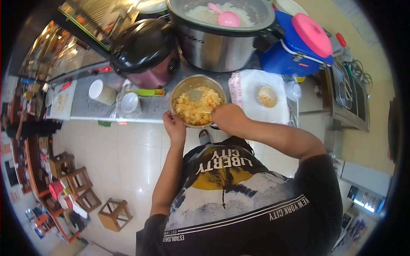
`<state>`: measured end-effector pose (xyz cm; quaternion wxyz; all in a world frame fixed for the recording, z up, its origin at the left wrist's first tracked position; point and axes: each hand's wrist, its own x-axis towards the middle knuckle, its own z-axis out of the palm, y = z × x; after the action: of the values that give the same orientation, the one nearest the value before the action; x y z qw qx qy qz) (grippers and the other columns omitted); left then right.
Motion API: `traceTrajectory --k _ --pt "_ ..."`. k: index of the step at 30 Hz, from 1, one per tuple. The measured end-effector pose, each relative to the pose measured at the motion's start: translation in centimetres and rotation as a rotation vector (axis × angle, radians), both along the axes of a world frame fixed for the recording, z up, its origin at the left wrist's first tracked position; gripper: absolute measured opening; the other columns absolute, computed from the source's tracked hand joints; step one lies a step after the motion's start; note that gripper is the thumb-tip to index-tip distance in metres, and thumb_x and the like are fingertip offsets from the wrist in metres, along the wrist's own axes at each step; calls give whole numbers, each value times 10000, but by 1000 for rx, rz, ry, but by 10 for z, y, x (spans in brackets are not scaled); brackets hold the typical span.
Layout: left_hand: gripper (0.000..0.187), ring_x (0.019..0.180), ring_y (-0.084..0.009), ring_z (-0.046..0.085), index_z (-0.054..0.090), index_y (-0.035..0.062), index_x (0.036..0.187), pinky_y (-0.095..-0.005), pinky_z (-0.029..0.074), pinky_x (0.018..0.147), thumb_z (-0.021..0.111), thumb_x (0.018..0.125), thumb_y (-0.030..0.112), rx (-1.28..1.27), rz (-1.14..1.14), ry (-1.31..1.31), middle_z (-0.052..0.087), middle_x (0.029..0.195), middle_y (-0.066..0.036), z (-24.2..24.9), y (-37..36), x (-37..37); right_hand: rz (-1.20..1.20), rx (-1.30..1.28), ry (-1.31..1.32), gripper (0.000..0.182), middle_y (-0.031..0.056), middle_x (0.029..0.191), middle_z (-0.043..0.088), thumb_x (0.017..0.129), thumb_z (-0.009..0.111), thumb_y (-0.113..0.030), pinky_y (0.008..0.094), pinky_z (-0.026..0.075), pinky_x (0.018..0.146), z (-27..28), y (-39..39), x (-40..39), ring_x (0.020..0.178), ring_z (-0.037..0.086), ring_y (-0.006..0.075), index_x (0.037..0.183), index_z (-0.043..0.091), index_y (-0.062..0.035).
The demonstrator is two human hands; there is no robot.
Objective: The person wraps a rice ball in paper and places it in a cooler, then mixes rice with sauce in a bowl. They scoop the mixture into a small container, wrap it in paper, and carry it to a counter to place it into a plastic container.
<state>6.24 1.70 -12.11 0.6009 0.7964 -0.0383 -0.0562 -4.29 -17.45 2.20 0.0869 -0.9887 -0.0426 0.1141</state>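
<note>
A round metal bowl [176, 86] of yellowish fried rice [194, 104] sits at the counter's front edge. My left hand [174, 124] is closed on the near left of its rim, thumb upward. Over the right side of the bowl, my right hand [229, 118] is wrapped round a thin, pale utensil [205, 112] whose far end lies in the rice; its exact kind is hidden. To the right, a small cup-shaped bowl [267, 96] with rice-coloured bits inside rests on white paper [250, 81].
Behind the bowl stand a large rice cooker [215, 51] with a pink scoop [228, 18] and a darker cooker [147, 55]. A blue cooler [282, 55] is at right. White containers [101, 91] and a green-handled tool [147, 91] lie left. Wooden stools [115, 214] stand on the floor.
</note>
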Motion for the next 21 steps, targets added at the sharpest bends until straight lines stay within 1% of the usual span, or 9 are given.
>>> traceTrajectory --k 2,4,6,8,12,13,15,17,21 --pt "239 843 -181 575 496 -63 1182 -319 489 752 494 1031 122 -169 -2 140 605 954 -144 -11 1 -2 -67 4 47 149 186 784 709 801 602 -76 435 582 671 41 -15 5 766 725 331 781 732 -8" --pt "255 866 -186 587 480 -62 1215 -319 498 772 483 1035 118 -123 -37 152 603 991 -150 -9 4 -5 -73 29 153 161 199 782 703 801 590 -76 449 576 679 66 -18 6 765 719 353 782 730 3" --pt "270 890 -193 601 467 -60 1245 -319 509 787 474 1039 114 -139 -56 167 600 1010 -152 1 2 -11 -85 40 124 168 202 780 703 801 585 -78 456 575 682 16 -7 2 762 717 357 781 732 2" --pt "284 917 -200 618 455 -58 1271 -317 521 796 466 1042 109 -220 -49 190 595 1009 -148 23 -6 -22 -116 36 100 177 208 789 705 804 578 -78 460 575 688 5 -8 5 767 717 361 783 734 2" --pt "368 946 -230 653 328 -27 1377 -349 591 770 438 1046 88 -276 -145 305 568 1083 -175 10 6 -23 -214 24 50 160 207 776 708 794 598 -71 452 579 700 60 -23 25 756 722 355 775 734 11" --pt "387 936 -236 662 294 -17 1394 -361 609 760 431 1046 83 -350 -134 379 560 1106 -185 35 0 -29 -254 19 34 147 202 759 707 787 612 -68 447 581 701 69 -26 27 744 724 350 770 732 14" --pt "420 931 -259 676 231 -14 1416 -392 633 766 416 1049 74 -397 -169 450 543 1153 -206 49 -7 -34 -427 33 126 157 205 811 717 804 605 -75 448 581 724 42 -32 43 782 728 353 801 736 12" --pt "446 940 -296 687 174 -27 1427 -431 646 796 400 1054 66 -342 -245 452 526 1200 -229 49 -7 -35 -528 31 95 162 206 857 724 817 601 -79 450 581 739 -28 -33 53 814 730 350 836 741 0" --pt "455 860 -261 693 192 -24 1430 -404 641 775 419 1046 62 -330 -255 498 559 1158 -219 55 -10 -28 -348 90 109 237 217 987 727 855 551 -87 451 585 783 -41 -22 80 944 726 345 951 735 26"
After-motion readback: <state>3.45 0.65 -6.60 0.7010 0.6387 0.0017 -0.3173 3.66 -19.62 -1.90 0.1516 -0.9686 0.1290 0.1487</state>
